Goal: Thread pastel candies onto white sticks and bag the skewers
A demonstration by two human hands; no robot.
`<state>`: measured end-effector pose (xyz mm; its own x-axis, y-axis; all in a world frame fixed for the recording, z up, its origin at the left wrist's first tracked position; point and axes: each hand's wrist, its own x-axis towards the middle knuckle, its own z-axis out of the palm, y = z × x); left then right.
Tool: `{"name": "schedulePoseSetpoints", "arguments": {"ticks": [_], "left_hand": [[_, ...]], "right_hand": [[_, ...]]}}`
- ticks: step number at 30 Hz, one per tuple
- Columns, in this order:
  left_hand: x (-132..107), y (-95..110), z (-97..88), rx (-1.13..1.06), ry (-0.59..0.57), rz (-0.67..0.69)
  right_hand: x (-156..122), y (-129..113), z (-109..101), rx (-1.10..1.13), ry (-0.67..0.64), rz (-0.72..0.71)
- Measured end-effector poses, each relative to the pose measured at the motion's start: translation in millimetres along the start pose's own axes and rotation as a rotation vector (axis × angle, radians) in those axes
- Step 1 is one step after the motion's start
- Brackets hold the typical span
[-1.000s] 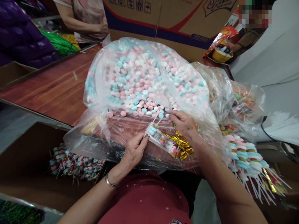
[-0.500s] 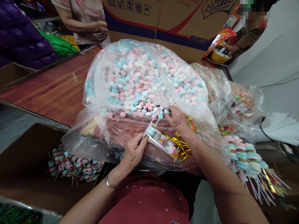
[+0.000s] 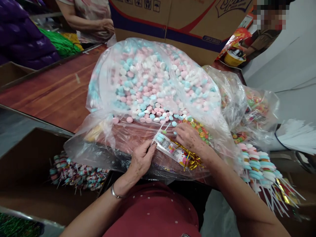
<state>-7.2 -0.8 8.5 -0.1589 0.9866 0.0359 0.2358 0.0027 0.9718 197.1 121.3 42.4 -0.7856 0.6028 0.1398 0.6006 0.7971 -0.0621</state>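
Note:
My left hand [image 3: 141, 160] pinches the open end of a small clear candy packet [image 3: 170, 149] with a white stick poking out of it. My right hand [image 3: 189, 137] is curled just right of the packet's mouth, fingertips near the stick; whether it holds a candy I cannot make out. In front lies a big clear plastic bag [image 3: 153, 82] heaped with pink, blue and white round candies. Gold twist ties [image 3: 191, 156] lie beside the packet, under my right wrist.
A cardboard box [image 3: 32, 174] at lower left holds finished candy sticks [image 3: 74, 176]. More filled sticks [image 3: 259, 166] pile at right beside a second bag of colourful candies [image 3: 254, 105]. A large printed carton [image 3: 177, 23] stands behind. Other people stand at the far side of the wooden table [image 3: 54, 92].
My right hand reached up to the loose candies at the bag's edge, then drew back toward the packet. My left hand stayed on the packet.

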Motion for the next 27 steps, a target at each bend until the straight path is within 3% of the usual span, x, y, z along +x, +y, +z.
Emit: {"name": "schedulePoseSetpoints", "arguments": {"ticks": [5, 9, 15, 18, 23, 27], "left_hand": [[0, -1, 0.8, -0.004, 0.006, 0.009], [0, -2, 0.9, -0.005, 0.008, 0.018], [-1, -3, 0.4, 0.016, 0.013, 0.01], [0, -2, 0.2, 0.02, 0.007, 0.009], [1, 0, 0.2, 0.02, 0.005, 0.019], [1, 1, 0.0, 0.015, -0.001, 0.021]], "right_hand": [[15, 11, -3, 0.203, 0.199, 0.367], [33, 16, -2, 0.242, 0.131, 0.515], [42, 0, -6, 0.047, -0.154, 0.513], [42, -10, -9, -0.069, -0.232, 0.505], [40, -20, 1, -0.226, -0.224, 0.461], [39, -16, 10, -0.138, -0.081, 0.445]]}}
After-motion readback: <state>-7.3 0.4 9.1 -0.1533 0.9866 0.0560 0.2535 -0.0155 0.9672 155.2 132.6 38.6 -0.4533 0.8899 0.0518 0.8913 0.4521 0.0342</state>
